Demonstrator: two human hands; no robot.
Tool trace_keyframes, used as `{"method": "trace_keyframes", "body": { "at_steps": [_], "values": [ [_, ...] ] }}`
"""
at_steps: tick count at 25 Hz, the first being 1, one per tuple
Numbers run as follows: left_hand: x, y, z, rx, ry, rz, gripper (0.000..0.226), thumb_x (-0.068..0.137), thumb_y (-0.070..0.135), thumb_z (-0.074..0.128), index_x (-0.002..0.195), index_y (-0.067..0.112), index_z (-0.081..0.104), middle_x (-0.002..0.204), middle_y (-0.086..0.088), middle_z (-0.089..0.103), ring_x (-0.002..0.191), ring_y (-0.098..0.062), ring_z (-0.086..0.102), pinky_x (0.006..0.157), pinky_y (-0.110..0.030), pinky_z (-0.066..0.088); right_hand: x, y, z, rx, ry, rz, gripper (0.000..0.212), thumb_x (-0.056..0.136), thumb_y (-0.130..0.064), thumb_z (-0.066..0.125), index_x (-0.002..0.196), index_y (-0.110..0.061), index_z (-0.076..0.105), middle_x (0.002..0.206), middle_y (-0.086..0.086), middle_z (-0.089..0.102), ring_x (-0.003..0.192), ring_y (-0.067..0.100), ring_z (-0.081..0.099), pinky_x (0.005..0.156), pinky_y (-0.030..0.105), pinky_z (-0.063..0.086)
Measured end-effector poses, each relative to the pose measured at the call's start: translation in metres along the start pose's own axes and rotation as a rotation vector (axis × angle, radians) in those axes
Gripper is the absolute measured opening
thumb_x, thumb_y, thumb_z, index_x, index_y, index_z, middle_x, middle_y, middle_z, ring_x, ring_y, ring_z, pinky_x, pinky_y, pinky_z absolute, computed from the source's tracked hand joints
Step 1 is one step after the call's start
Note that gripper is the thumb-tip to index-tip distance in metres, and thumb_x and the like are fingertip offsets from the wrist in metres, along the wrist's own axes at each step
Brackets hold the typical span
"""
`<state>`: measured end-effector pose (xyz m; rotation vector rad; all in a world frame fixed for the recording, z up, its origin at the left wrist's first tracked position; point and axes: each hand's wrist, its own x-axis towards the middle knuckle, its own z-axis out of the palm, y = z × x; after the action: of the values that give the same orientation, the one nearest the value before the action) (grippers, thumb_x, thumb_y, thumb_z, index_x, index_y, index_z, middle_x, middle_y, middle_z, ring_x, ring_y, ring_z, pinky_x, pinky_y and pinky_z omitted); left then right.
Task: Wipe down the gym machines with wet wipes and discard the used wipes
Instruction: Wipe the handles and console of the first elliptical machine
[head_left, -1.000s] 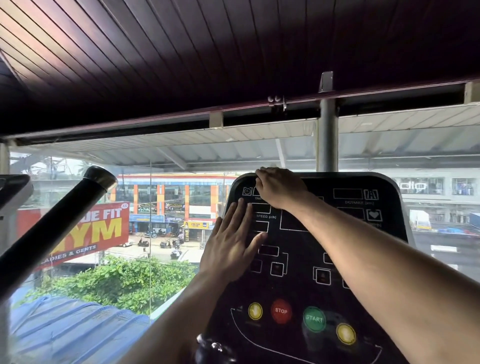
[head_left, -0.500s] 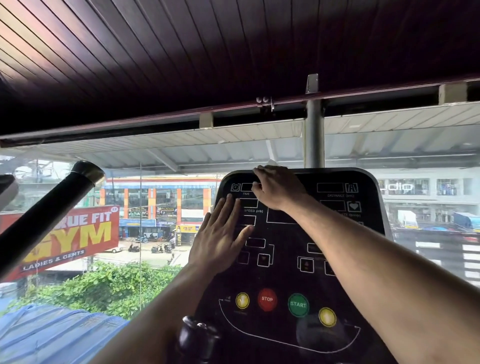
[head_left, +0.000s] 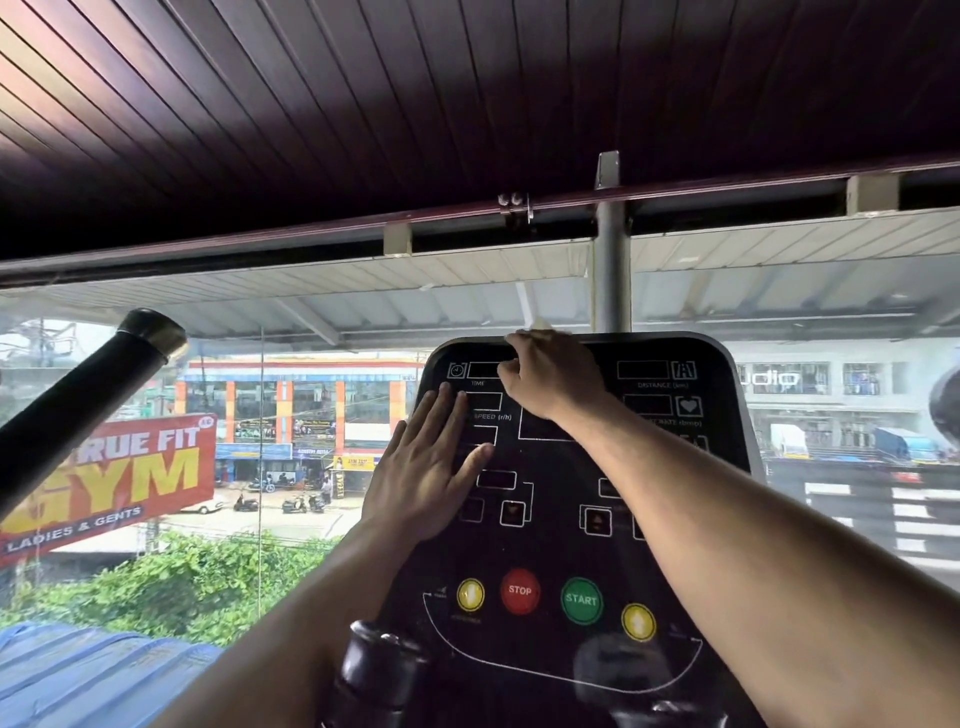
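**Top edge of the console, wipe under my right hand**

Head view: My right hand (head_left: 553, 376) is up at the top rim of the machine's console (head_left: 717, 519), knuckles bent, fingers curled down over the edge near the TIME window. A small pale corner shows just above the knuckles, against the grey post (head_left: 612, 275) behind the panel; I take that to be the wet wipe (head_left: 540, 325), bunched under my fingers. Most of it is hidden, so I cannot say how firm the hold is, only that the fingers are curled onto it and pressing it to the rim.

My left hand (head_left: 428, 470) lies flat on the left side of the panel, fingers straight and close together, thumb spread toward the middle. It holds nothing and seems to be steadying the console.

What the next stroke depends on: the wipe sits at the upper left of the panel face, and the unwiped run of the rim stretches away to the right, toward the DISTANCE window. The console's top edge runs left to right across my view, so I judge the move to be a sideways sweep along it, or a pull down over the face toward the STOP button (head_left: 519, 591) and START button (head_left: 581, 599). The right hand is already on it; the left is lower and out of that path.

Beside me on the left, a black handlebar (head_left: 78, 410) slants up, well apart from both hands.
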<state>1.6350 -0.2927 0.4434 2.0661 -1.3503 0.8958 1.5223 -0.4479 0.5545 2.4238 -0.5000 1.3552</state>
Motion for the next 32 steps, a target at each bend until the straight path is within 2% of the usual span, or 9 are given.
{"method": "trace_keyframes", "body": {
  "at_steps": [3,5,9,13,16,19,23,27,32],
  "values": [
    [0.001,-0.002,0.000,0.000,0.015,0.004,0.080,0.096,0.079,0.004,0.163,0.038,-0.012,0.169,0.018,-0.022,0.154,0.000,-0.023,0.130,-0.035,-0.001,-0.003,0.011,-0.010,-0.100,0.008,0.063,0.035,0.090,-0.037,0.047,0.079,-0.007,0.061,0.076,0.007,0.060,0.077,0.029,0.061,0.073,0.035,0.047],
    [0.001,-0.002,0.003,0.008,0.017,0.005,0.080,0.096,0.080,0.005,0.163,0.039,-0.011,0.169,0.018,-0.020,0.154,0.000,-0.022,0.129,-0.033,-0.001,-0.003,0.017,-0.012,-0.099,-0.001,0.084,0.038,0.089,-0.041,0.042,0.074,-0.009,0.056,0.071,0.005,0.054,0.073,0.028,0.056,0.071,0.035,0.043],
    [0.001,-0.003,0.004,0.007,0.040,0.017,0.078,0.099,0.078,0.011,0.163,0.040,-0.009,0.170,0.018,-0.018,0.155,0.000,-0.020,0.129,-0.034,0.002,-0.009,0.019,-0.014,0.043,0.052,0.117,0.055,0.082,-0.042,0.033,0.101,-0.013,0.075,0.098,0.007,0.076,0.090,0.031,0.070,0.077,0.035,0.057],
    [0.001,-0.004,0.004,0.020,0.012,0.018,0.080,0.097,0.081,0.008,0.163,0.040,-0.011,0.169,0.019,-0.021,0.154,0.002,-0.022,0.131,-0.038,0.005,-0.016,0.032,-0.019,-0.081,0.050,0.098,0.031,0.085,-0.031,0.047,0.082,-0.009,0.068,0.078,0.007,0.069,0.075,0.028,0.064,0.076,0.036,0.052],
    [0.000,-0.007,0.005,0.026,0.016,0.013,0.082,0.095,0.082,0.002,0.163,0.039,-0.012,0.169,0.018,-0.021,0.154,0.001,-0.022,0.131,-0.039,0.005,-0.016,0.038,-0.019,-0.052,0.026,0.030,0.027,0.087,-0.030,0.048,0.085,-0.009,0.065,0.082,0.006,0.068,0.077,0.027,0.062,0.076,0.036,0.050],
    [0.000,-0.005,0.005,0.019,0.018,0.011,0.081,0.096,0.082,0.003,0.163,0.039,-0.010,0.170,0.017,-0.020,0.154,0.000,-0.022,0.131,-0.040,0.004,-0.021,0.051,-0.026,-0.014,0.082,0.060,0.035,0.088,-0.027,0.050,0.111,-0.012,0.073,0.100,0.010,0.076,0.095,0.032,0.070,0.083,0.037,0.056],
    [0.000,-0.007,0.006,0.015,0.025,0.011,0.081,0.097,0.081,0.005,0.164,0.039,-0.010,0.170,0.017,-0.018,0.155,-0.001,-0.019,0.131,-0.040,0.005,-0.025,0.048,-0.030,-0.135,0.022,0.048,0.030,0.085,-0.032,0.043,0.085,-0.009,0.063,0.079,0.004,0.065,0.075,0.024,0.059,0.082,0.039,0.053],
    [0.001,-0.006,0.007,-0.001,0.023,0.024,0.081,0.096,0.081,0.004,0.163,0.038,-0.010,0.171,0.016,-0.018,0.156,-0.002,-0.019,0.131,-0.041,0.004,-0.031,0.061,-0.043,-0.122,-0.042,0.129,0.039,0.089,-0.037,0.046,0.109,-0.012,0.069,0.099,0.009,0.074,0.093,0.032,0.069,0.080,0.037,0.057],
    [0.001,-0.007,0.006,-0.024,0.036,0.027,0.082,0.095,0.082,0.004,0.164,0.038,-0.008,0.171,0.014,-0.015,0.157,-0.004,-0.016,0.131,-0.042,0.006,-0.029,0.067,-0.047,-0.160,-0.095,0.148,0.051,0.089,-0.051,0.033,0.103,-0.011,0.061,0.103,0.010,0.068,0.098,0.034,0.063,0.084,0.040,0.055]
  ]
}}
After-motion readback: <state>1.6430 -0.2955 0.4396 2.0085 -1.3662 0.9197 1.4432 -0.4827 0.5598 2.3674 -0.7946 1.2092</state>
